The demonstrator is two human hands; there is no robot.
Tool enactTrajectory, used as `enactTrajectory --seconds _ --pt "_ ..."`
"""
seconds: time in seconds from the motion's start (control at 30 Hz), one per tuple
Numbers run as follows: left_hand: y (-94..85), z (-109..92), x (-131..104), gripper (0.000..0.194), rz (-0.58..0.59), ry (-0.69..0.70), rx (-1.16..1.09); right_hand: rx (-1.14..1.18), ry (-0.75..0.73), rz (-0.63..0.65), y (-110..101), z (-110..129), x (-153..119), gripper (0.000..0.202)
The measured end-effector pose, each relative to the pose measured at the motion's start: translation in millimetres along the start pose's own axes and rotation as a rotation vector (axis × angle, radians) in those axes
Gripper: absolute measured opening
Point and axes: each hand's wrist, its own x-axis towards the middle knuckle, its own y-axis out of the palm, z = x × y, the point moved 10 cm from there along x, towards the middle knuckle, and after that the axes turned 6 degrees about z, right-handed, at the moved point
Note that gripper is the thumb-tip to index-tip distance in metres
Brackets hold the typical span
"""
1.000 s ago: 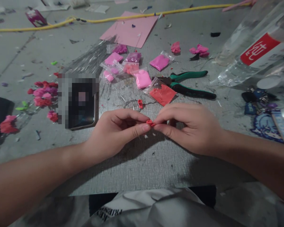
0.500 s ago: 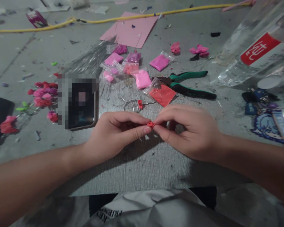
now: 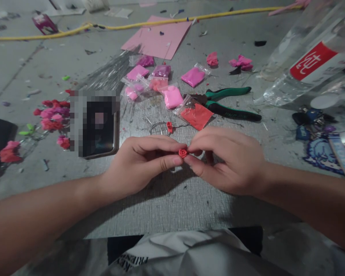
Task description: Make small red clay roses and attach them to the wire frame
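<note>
Between my fingertips sits a small red clay rose (image 3: 183,153), its spiral of petals facing up toward me. My left hand (image 3: 143,159) pinches it from the left with thumb and forefinger. From the other side, the thumb and forefinger of my right hand (image 3: 228,159) press on it too. Just beyond my hands lies a twisted wire piece (image 3: 160,129) with another little red flower (image 3: 169,127) on it. An opened bag of red clay (image 3: 197,115) rests behind my right hand.
Green-handled pliers (image 3: 232,104) lie beyond my right hand, near several bags of pink clay (image 3: 172,96). A phone (image 3: 100,126) and finished clay flowers (image 3: 55,115) are at left. Plastic bottles (image 3: 310,65) and a keychain bundle (image 3: 319,142) are at right. A yellow cord (image 3: 149,22) crosses the back.
The red rose has turned so its spiral top shows more fully. My right fingers have shifted slightly around it; both hands stay in about the same place.
</note>
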Motion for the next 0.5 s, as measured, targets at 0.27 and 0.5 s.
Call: enactTrajectory --seconds 0.27,0.5 --pt "2.4 -5.2 1.7 0.017 0.059 0.103 0.005 0.034 -0.108 -0.012 -1.9 7.2 1.0 0.007" --pt "7.9 -9.4 1.3 0.022 0.129 0.137 0.039 -0.002 -0.114 0.002 -1.0 6.9 1.5 0.012"
